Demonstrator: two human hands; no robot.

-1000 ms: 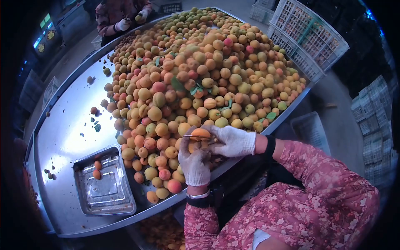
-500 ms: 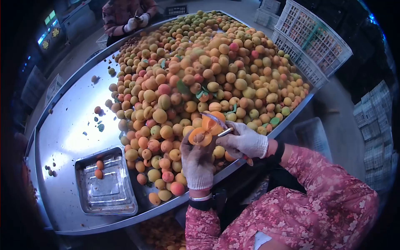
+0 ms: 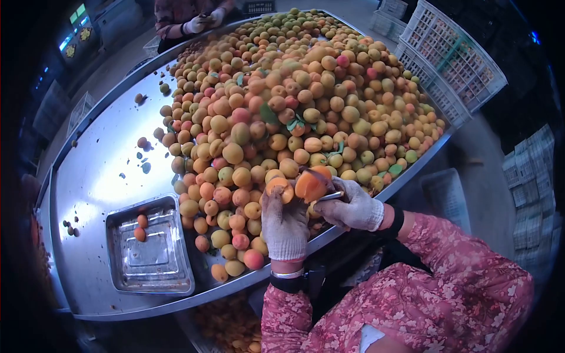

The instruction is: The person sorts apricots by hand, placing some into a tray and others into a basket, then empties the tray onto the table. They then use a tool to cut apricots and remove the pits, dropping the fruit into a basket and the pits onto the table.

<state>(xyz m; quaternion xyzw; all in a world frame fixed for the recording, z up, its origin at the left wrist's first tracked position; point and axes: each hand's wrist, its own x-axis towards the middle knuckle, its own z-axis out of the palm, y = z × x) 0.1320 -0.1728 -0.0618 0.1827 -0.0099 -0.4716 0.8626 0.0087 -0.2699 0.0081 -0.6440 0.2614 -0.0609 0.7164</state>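
My gloved left hand point(image 3: 285, 226) has its fingers round one half of a cut apricot point(image 3: 280, 189), its orange flesh facing up. Close to its right, my gloved right hand point(image 3: 351, 206) holds a small knife point(image 3: 331, 196) with a metal handle. Another piece of orange apricot point(image 3: 311, 185) is at the blurred blade, between the two hands. Behind both hands a big heap of whole apricots point(image 3: 329, 106), yellow, orange and some green, covers much of the metal table point(image 3: 94, 170). A few green leaves lie among the fruit.
A metal tray point(image 3: 150, 259) with two small apricots lies at the table's left. Another person's gloved hands point(image 3: 206, 20) are at the far edge. Plastic crates point(image 3: 450, 56) stand at the back right, with stacked crates point(image 3: 529, 182) farther right. More fruit point(image 3: 226, 326) lies below the near edge.
The two apricot halves have moved apart, one staying with my left hand, the other at the knife by my right hand. The whole view has shifted slightly.
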